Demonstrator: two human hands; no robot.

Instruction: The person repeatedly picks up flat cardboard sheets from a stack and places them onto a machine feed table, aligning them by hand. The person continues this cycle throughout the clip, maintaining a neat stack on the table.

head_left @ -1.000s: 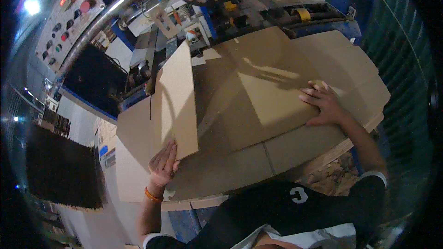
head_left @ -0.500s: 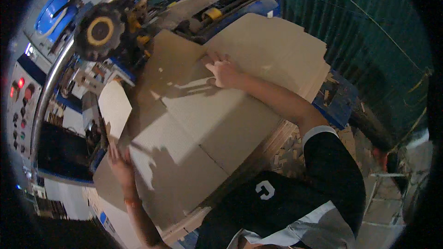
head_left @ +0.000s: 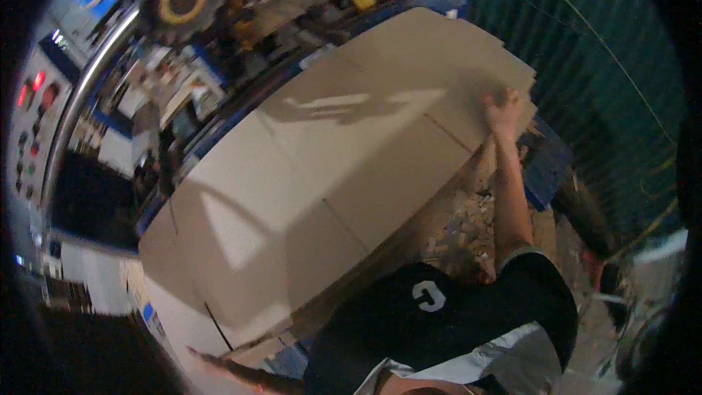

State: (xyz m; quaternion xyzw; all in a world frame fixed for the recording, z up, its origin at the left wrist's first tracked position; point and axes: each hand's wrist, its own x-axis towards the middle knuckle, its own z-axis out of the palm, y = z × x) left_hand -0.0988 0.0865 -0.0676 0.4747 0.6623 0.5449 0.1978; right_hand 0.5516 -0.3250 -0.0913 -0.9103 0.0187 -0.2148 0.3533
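Observation:
A large, flat cardboard sheet [head_left: 292,175] with slots cut into its edges lies on top of a stack in front of me. My right hand [head_left: 504,111] rests at the sheet's right end, near the corner, with its fingers apart. At the lower left, my left hand [head_left: 212,362] is beside the near left end of the stack, low and close to my body. Blur smears its fingers, so whether it touches the cardboard does not show. A hand-shaped shadow falls across the middle of the sheet.
Beyond the stack stands a machine with a dark wheel with a yellow ring [head_left: 183,1] and a curved metal rail [head_left: 91,84]. A button panel [head_left: 31,132] is at far left. Cardboard scraps [head_left: 468,230] lie near my right arm. A green corrugated wall [head_left: 585,51] rises at right.
The cardboard piece that reached toward the machine is gone from over the stack. My right hand has moved right to the sheet's end; my left hand has come down nearer my body.

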